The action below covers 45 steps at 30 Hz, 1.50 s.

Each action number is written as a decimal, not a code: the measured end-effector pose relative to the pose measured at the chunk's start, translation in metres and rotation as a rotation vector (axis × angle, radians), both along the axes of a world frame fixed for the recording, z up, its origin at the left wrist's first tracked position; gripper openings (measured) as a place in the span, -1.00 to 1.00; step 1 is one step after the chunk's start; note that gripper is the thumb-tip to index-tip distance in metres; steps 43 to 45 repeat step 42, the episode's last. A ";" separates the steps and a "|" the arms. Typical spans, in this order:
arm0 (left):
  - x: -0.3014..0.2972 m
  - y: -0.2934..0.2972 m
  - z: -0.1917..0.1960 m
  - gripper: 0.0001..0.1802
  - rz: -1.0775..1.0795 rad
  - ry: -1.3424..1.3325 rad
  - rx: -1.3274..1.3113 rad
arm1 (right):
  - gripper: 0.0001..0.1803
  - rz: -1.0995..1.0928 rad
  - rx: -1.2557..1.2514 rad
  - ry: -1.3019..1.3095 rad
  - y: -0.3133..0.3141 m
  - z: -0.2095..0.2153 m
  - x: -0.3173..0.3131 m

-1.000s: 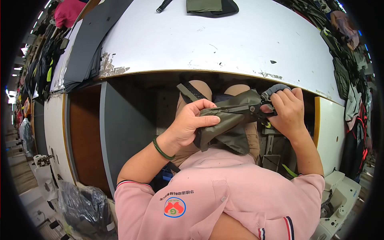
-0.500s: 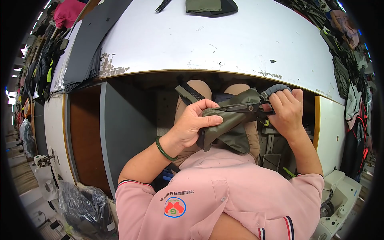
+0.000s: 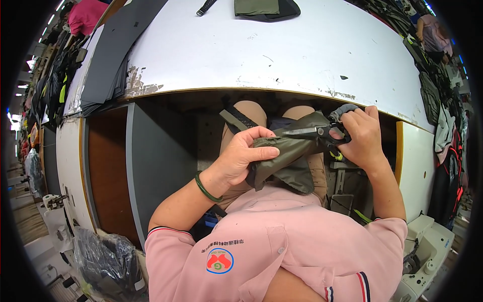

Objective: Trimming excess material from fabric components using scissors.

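Note:
An olive-green fabric piece (image 3: 282, 157), sewn like a small bag, lies over my lap. My left hand (image 3: 245, 156) pinches its left edge between thumb and fingers. Scissors (image 3: 322, 131) with dark handles, one wrapped in grey cloth, are gripped in my right hand (image 3: 361, 136). Their blades point left over the upper part of the fabric, toward my left fingertips, and look nearly closed. A dark webbing strap (image 3: 238, 118) hangs over my left knee at the fabric's far left. My right fingers partly hide the scissor handles.
A white worktable (image 3: 251, 55) with a worn edge stands just beyond my knees. On it lie dark grey sheets (image 3: 108, 55) at left and a green-and-black fabric piece (image 3: 266, 7) at the far side. A grey shelf panel (image 3: 156, 151) is left, a sewing machine (image 3: 425, 256) lower right.
The scissors have drawn back to the right, away from my left fingers, and their blades have turned slightly. My left hand keeps hold of the fabric almost unmoved.

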<state>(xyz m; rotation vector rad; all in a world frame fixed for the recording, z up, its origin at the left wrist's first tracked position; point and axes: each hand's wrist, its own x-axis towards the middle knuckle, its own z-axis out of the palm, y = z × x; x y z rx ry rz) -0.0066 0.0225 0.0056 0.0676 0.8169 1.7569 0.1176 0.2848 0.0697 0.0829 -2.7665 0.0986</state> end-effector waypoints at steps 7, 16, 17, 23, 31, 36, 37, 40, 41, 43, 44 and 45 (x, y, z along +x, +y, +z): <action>0.000 0.001 0.000 -0.72 -0.028 -0.008 -0.011 | -0.60 0.093 0.022 -0.063 -0.006 0.005 -0.005; 0.000 0.001 0.000 -0.72 -0.071 0.014 -0.008 | -0.62 0.005 -0.079 -0.127 -0.004 0.000 -0.008; 0.000 0.001 0.001 -0.72 -0.068 0.028 -0.020 | -0.62 -0.007 -0.156 -0.133 -0.004 0.001 -0.008; 0.005 -0.001 -0.012 -0.74 0.033 0.610 0.007 | -0.67 -0.062 -0.986 -0.521 -0.018 0.011 -0.021; 0.000 -0.017 -0.005 -0.75 0.372 1.852 0.175 | -0.62 0.179 -0.970 -0.634 -0.026 -0.015 -0.013; -0.003 -0.020 -0.014 -0.77 0.394 1.874 0.251 | -0.62 0.226 -0.868 -0.572 -0.028 -0.023 -0.010; -0.003 -0.020 -0.014 -0.77 0.392 1.872 0.257 | -0.62 0.220 -0.860 -0.582 -0.028 -0.022 -0.010; -0.003 -0.020 -0.016 -0.77 0.391 1.878 0.244 | -0.61 0.215 -0.832 -0.587 -0.029 -0.020 -0.009; -0.003 -0.020 -0.015 -0.77 0.392 1.884 0.224 | -0.60 0.214 -0.813 -0.582 -0.029 -0.019 -0.008; -0.006 -0.019 -0.013 -0.77 0.396 1.898 0.233 | -0.60 0.217 -0.804 -0.568 -0.029 -0.016 -0.009; -0.006 -0.019 -0.013 -0.77 0.396 1.898 0.233 | -0.60 0.217 -0.804 -0.568 -0.029 -0.016 -0.009; -0.006 -0.019 -0.013 -0.77 0.396 1.898 0.233 | -0.60 0.217 -0.804 -0.568 -0.029 -0.016 -0.009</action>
